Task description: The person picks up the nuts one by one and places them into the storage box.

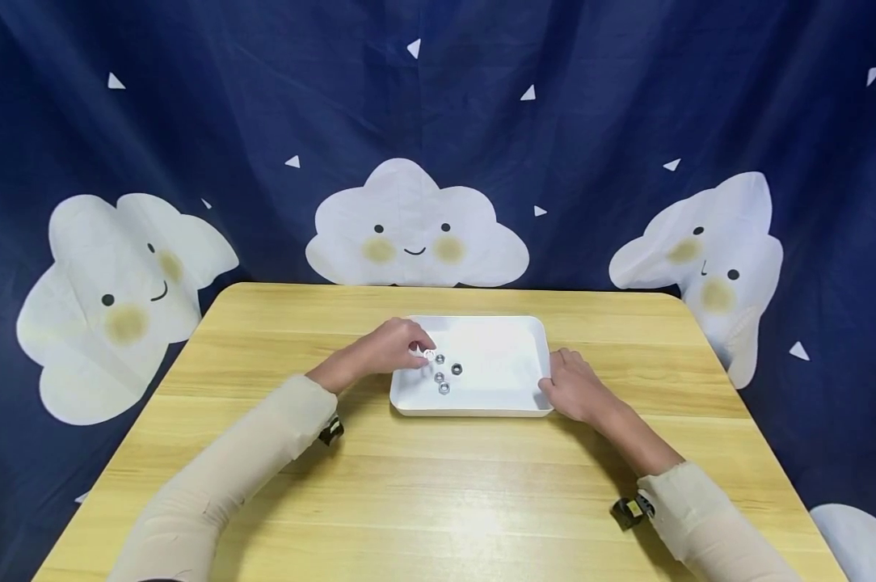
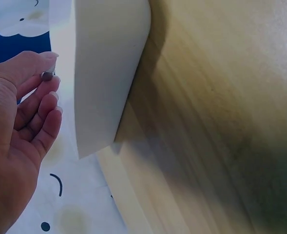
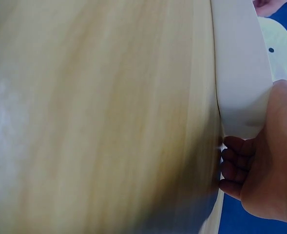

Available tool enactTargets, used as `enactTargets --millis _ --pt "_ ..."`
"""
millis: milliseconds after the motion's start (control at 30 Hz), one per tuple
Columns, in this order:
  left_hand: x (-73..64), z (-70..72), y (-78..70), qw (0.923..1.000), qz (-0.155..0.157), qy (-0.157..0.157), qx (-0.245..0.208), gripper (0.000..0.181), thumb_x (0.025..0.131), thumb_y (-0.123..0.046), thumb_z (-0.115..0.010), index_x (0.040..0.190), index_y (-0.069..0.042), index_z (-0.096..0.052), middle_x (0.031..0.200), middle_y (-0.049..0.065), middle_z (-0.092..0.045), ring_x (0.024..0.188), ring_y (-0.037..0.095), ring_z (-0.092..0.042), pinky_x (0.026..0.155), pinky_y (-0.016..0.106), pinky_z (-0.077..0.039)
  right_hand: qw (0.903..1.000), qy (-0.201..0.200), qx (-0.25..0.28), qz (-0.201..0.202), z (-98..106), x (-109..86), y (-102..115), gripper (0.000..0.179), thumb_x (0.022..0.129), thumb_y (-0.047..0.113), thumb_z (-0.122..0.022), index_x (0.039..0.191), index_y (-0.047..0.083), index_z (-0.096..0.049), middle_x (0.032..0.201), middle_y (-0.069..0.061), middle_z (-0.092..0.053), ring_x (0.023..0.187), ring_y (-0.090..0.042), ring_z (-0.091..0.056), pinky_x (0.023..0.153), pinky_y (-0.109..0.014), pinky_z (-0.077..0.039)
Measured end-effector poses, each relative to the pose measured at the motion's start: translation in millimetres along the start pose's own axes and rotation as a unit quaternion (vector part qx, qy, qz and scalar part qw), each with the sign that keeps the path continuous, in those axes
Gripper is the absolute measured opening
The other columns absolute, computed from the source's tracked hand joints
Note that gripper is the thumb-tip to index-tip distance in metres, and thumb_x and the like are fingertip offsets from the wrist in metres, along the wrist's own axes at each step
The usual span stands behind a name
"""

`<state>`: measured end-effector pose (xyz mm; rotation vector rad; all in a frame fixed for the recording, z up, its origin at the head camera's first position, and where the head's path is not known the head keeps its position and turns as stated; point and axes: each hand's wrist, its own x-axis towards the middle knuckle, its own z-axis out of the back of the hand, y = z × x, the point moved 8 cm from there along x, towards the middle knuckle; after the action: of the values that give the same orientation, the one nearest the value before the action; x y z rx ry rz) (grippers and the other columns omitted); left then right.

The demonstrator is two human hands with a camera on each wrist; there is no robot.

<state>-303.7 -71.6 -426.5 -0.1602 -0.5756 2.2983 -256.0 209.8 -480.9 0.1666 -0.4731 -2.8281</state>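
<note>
A white rectangular tray (image 1: 496, 411) sits on the table with several small metal hex nuts (image 1: 444, 388) on the left part of its floor. One nut (image 1: 456, 369) among them looks darker than the others. My left hand (image 1: 394, 346) reaches over the tray's left end and pinches a small metal nut (image 2: 47, 76) between thumb and forefinger, above the tray. At the opposite end, my right hand (image 1: 574, 385) grips the tray's short right side, thumb over the rim. In the right wrist view its other fingers (image 3: 238, 168) curl low against the tray's outer wall.
The wooden table (image 1: 409, 493) runs out in front of the tray and to both sides. Behind its far edge hangs a dark blue curtain (image 1: 591, 145) printed with white clouds. A small black device (image 1: 630, 511) is strapped under the right wrist, another (image 1: 331, 430) under the left.
</note>
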Motion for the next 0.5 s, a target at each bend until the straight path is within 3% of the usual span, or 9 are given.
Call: enactTargets --millis 267,500 --pt "1.4 -17.6 5.8 0.9989 0.021 0.041 -0.009 0.024 0.09 -0.023 -0.081 0.109 -0.009 -0.08 0.092 0.0 -0.075 0.082 0.009 -0.06 0.075 0.022 -0.051 1.0 0.0 -0.003 0.004 -0.3 0.8 0.3 0.052 0.099 0.024 -0.046 0.131 -0.017 -0.05 0.115 -0.022 -0.056 0.109 -0.038 -0.049 0.094 -0.053 -0.042" --pt "3.4 -30.1 8.4 0.9976 0.009 0.064 0.027 0.024 0.094 -0.025 -0.078 0.112 -0.009 -0.079 0.096 0.0 -0.077 0.086 0.009 -0.061 0.085 0.028 -0.054 1.0 0.002 0.002 0.0 -0.6 0.1 -0.1 0.054 0.099 0.024 -0.047 0.133 -0.018 -0.049 0.116 -0.023 -0.055 0.11 -0.038 -0.049 0.095 -0.053 -0.042"
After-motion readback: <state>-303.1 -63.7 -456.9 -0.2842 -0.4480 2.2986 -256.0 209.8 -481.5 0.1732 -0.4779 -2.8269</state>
